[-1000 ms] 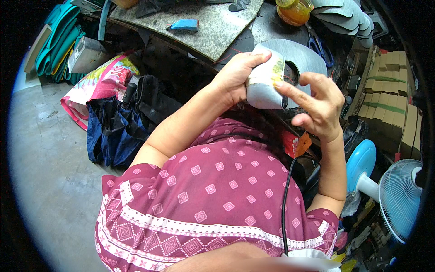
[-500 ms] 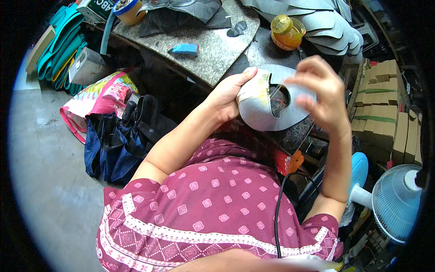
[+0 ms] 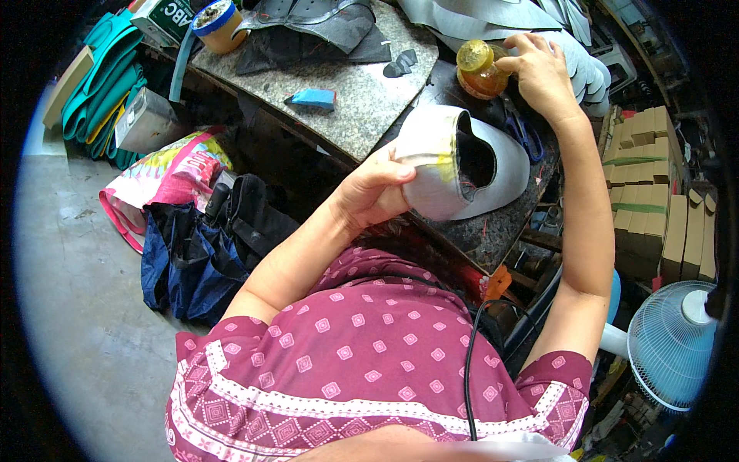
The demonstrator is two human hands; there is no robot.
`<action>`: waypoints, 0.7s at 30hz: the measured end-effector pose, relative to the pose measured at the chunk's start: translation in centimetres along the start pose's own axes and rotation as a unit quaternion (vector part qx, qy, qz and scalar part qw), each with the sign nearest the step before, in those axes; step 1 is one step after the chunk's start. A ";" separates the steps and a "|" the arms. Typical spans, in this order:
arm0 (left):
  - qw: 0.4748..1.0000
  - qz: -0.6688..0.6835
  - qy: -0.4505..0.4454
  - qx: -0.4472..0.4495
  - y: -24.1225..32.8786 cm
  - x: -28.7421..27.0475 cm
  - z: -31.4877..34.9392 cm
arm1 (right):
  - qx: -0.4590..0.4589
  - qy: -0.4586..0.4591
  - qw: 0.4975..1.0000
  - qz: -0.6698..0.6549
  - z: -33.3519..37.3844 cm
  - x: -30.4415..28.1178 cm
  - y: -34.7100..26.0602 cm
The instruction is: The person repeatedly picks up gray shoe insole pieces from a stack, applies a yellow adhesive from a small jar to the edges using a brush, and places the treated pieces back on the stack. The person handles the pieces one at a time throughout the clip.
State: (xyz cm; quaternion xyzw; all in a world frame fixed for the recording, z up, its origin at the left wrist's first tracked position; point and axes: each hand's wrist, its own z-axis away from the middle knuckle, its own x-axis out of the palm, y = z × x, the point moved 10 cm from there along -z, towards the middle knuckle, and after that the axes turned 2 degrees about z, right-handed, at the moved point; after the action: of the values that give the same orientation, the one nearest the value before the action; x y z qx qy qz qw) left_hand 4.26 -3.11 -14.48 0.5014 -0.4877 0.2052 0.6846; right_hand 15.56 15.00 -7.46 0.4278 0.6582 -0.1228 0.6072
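A pale grey shoe upper [image 3: 502, 165], curved with a dark-edged opening, is gripped at its left edge by my left hand [image 3: 376, 189]. My thumb lies on its outer face, beside a yellow smear; the other fingers go behind it. At the far side of the work surface, my right hand [image 3: 541, 75] is at an amber jar [image 3: 483, 81] with a yellowish round top. One fingertip meets the jar's right rim, and the fingers are bent and apart. Nothing shows between them. Blue-handled scissors [image 3: 526, 135] lie below the right wrist.
A speckled board [image 3: 354, 104] bears a blue block [image 3: 314, 98], dark scraps [image 3: 400, 63] and black cut pieces [image 3: 308, 35]. Grey cut pieces [image 3: 531, 23] are stacked behind the jar. Bags [image 3: 185, 254] stand left; cartons [image 3: 640, 169] and a fan [image 3: 671, 346] stand right.
My right hand has left the shoe upper's opening and moved up to the jar. The left hand has shifted slightly down and left, and the upper has turned. Scissors now show.
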 end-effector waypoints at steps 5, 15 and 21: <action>0.997 0.069 0.024 0.029 0.4 0.1 -0.3 | 0.047 0.144 0.981 -0.120 1.4 -4.2 3.2; 0.984 -0.078 0.148 0.060 0.4 -1.6 -0.9 | 0.035 0.127 0.939 -0.318 7.3 -9.0 -0.2; 0.985 -0.052 0.145 0.076 0.2 -0.5 -0.9 | 0.066 0.083 0.820 -0.563 9.7 -9.2 -7.1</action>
State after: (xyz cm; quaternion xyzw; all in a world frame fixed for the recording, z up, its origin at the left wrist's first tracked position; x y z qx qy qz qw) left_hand 4.32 -2.10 -14.81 0.5418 -0.3396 0.2764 0.7174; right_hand 16.25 0.31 -3.91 0.0307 0.8224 -0.4505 0.3461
